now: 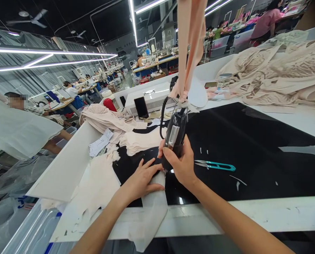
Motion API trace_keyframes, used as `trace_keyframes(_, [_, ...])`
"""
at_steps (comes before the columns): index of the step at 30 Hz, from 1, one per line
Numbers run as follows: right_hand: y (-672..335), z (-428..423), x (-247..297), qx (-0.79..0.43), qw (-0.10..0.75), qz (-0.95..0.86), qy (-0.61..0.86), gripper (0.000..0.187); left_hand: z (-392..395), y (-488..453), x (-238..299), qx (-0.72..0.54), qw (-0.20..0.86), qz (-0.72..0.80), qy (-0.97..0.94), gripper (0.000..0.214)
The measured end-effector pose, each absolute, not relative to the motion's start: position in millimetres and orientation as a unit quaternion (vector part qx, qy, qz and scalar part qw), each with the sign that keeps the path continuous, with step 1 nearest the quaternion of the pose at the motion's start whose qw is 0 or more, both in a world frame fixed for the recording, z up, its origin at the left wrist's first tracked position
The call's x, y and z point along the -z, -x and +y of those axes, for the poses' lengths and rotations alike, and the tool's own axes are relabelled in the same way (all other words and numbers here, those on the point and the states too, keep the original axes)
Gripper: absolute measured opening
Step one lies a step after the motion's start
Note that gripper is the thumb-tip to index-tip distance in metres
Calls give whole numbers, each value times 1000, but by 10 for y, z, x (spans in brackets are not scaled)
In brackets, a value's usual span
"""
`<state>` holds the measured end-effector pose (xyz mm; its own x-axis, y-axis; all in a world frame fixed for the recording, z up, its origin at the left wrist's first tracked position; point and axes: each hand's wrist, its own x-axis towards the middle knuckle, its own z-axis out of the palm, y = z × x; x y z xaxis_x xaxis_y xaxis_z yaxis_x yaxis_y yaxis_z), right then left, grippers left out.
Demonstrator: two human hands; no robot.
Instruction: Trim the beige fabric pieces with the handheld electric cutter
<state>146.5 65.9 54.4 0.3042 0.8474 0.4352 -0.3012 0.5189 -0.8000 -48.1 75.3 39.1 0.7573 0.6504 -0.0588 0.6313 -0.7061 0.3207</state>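
My right hand is wrapped round a black corded handheld tool with a silver plate on its side. The tool stands upright, its lower tip close to a strip of thin whitish fabric. Flat on that strip lies my left hand, fingers spread, the fingertips beside the tool's tip. The strip hangs over the table's front edge. Peach fabric bands hang from above and are tied at the tool's top. Right of my right hand lie teal thread snips on the black work surface.
Cream fabric pieces lie at the left, with a stack of cut pieces behind. A phone leans on a white box. Beige lace fabric is heaped at the back right. A person in a checked sleeve sits at the left.
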Motion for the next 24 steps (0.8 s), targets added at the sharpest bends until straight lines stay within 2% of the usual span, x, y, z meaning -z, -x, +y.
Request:
trace_keyframes(5, [-1493,656,-553,-383,749,-450,300,35,754,472,-396,-21,175,350,-920,59])
trace_keyframes(13, [-1351,638,-508,-386,741,-454,309,31,731,412,-460,-12,212,363,-907,69])
trace_keyframes(19, [-1274,622,-524,-389,732,-467,307,28,733,381,-502,-13,221,367,-903,52])
trace_keyframes(24, [-1324,639,-541,-391,736,-464,302,30,734,381,-516,-3,224,378,-898,29])
